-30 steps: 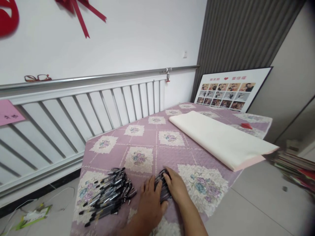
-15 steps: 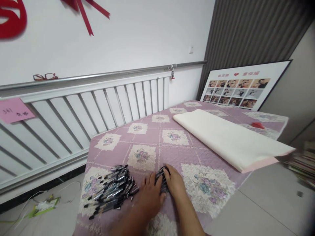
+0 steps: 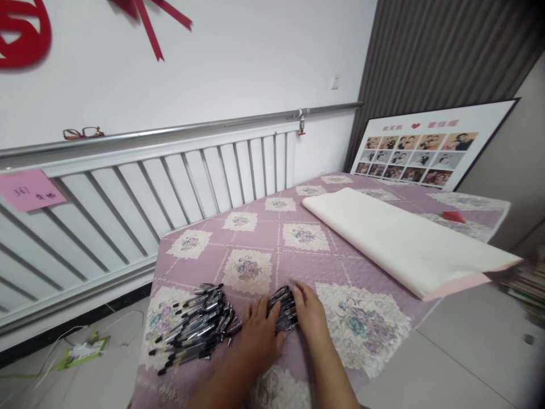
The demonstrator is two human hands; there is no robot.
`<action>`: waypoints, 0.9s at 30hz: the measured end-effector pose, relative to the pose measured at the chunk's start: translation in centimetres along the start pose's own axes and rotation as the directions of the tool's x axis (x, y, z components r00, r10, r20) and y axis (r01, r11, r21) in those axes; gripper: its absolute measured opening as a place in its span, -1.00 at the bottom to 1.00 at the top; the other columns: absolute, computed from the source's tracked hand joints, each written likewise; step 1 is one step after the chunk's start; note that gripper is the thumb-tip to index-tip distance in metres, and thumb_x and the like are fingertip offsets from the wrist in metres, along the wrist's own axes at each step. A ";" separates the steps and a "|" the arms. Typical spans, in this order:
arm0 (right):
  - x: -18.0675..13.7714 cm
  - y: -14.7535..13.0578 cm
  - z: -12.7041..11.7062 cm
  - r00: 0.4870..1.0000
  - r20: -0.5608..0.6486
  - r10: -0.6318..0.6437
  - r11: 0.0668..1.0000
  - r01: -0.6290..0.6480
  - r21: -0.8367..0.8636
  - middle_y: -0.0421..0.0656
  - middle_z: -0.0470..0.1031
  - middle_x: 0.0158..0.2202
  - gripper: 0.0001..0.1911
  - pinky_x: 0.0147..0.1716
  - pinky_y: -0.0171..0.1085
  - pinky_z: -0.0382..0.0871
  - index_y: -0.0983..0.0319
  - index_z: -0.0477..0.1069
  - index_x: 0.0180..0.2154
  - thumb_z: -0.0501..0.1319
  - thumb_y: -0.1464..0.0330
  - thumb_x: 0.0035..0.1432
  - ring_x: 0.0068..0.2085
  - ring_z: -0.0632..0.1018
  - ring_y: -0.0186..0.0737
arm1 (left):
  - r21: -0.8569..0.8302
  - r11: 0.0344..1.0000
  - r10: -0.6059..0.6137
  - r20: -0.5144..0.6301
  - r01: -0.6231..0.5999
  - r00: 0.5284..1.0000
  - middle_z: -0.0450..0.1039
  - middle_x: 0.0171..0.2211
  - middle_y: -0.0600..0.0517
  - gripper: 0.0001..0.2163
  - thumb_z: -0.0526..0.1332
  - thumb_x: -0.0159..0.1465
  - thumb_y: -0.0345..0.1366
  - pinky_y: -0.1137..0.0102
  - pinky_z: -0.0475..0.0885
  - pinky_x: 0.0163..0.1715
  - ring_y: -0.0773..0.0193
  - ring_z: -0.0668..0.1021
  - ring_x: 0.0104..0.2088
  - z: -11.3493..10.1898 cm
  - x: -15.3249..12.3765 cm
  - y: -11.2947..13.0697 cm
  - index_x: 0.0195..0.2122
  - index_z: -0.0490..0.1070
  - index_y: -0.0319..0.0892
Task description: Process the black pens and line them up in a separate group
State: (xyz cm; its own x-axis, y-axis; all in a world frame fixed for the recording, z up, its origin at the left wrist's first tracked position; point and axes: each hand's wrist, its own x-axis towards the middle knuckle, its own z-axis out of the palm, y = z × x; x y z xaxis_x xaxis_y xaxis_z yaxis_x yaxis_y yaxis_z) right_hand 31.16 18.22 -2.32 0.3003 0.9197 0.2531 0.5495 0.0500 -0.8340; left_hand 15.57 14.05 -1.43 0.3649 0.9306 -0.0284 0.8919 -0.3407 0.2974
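On the flowered tablecloth (image 3: 298,264), a small bunch of black pens (image 3: 286,307) lies between my two hands. My left hand (image 3: 261,329) is open at the bunch's left side, fingers spread and lying over its near-left part. Along the right side of the same bunch rests my right hand (image 3: 310,307), its fingers stretched out and touching or very close to the pens. A larger loose pile of black, clear-barrelled pens (image 3: 198,324) lies left of my left hand, with tips pointing left. Part of the bunch is hidden under my left hand.
A folded cream sheet (image 3: 395,238) covers the table's right side, near a small red item (image 3: 453,217). A white radiator (image 3: 204,176) runs behind the table. A photo board (image 3: 417,145) leans at the back right. A power strip (image 3: 85,352) lies on the floor.
My right hand has shifted right and uncovered more of the pen bunch. My left hand stays nearly in place. The camera view has moved slightly.
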 end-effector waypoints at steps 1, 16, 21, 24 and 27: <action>0.0 0.0 -0.1 1.000 -0.012 0.008 1.000 -0.008 0.015 0.03 0.50 -0.05 -0.54 0.07 -0.11 0.26 0.30 0.43 -0.06 -0.06 0.19 0.20 0.02 0.46 -0.07 | -0.004 1.000 0.002 -0.002 -0.002 1.000 -0.08 0.31 -0.09 -0.42 0.07 0.25 -0.06 0.01 -0.12 0.20 -0.03 0.03 0.27 0.0 0.0 0.0 0.28 -0.01 -0.01; 0.1 -0.3 -0.3 0.960 -0.210 0.187 0.955 -0.128 0.268 0.02 0.52 -0.10 -0.52 0.04 -0.09 0.25 0.28 0.45 -0.14 0.01 0.09 0.12 -0.04 0.47 -0.04 | -0.048 0.998 -0.043 -0.064 0.039 0.997 -0.15 0.32 -0.12 -0.41 0.09 0.26 -0.11 0.02 -0.14 0.21 -0.04 -0.03 0.29 -0.1 -0.8 0.1 0.29 -0.04 -0.05; 0.2 0.5 -1.4 0.923 -0.242 0.300 0.912 -0.202 0.357 0.02 0.54 -0.14 -0.51 -0.01 -0.10 0.28 0.28 0.45 -0.17 0.02 0.04 0.13 -0.07 0.50 -0.03 | -0.094 0.993 -0.083 -0.139 0.071 0.987 -0.29 0.35 -0.09 -0.36 0.11 0.25 -0.16 0.03 -0.12 0.22 -0.03 -0.13 0.31 1.5 -2.8 0.6 0.31 -0.12 -0.08; -0.1 0.6 -1.2 0.919 -0.225 0.323 0.894 -0.219 0.390 0.01 0.55 -0.17 -0.50 -0.03 -0.12 0.30 0.28 0.45 -0.19 0.02 0.03 0.12 -0.09 0.51 -0.04 | -0.095 0.993 -0.083 -0.171 0.067 0.982 -0.35 0.35 -0.11 -0.31 0.15 0.22 -0.15 -0.02 -0.11 0.21 -0.09 -0.14 0.30 2.6 -3.4 1.3 0.32 -0.15 -0.10; -0.4 0.6 -0.8 0.924 -0.204 0.325 0.886 -0.222 0.406 -0.01 0.55 -0.17 -0.51 -0.03 -0.12 0.30 0.27 0.46 -0.20 0.04 0.02 0.11 -0.09 0.52 -0.04 | -0.090 0.991 -0.113 -0.207 0.096 0.972 -0.31 0.35 -0.13 -0.31 0.16 0.22 -0.16 -0.08 -0.09 0.19 -0.14 -0.12 0.30 3.5 -3.2 2.2 0.32 -0.15 -0.08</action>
State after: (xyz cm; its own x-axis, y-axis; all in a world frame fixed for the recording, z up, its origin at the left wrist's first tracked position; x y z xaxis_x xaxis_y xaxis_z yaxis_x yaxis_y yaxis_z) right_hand 32.04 17.58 -2.55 0.6149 0.7861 0.0630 0.1037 -0.0015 -0.9946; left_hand 17.28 9.84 -4.04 0.1986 0.9705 0.1365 0.8954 -0.2363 0.3775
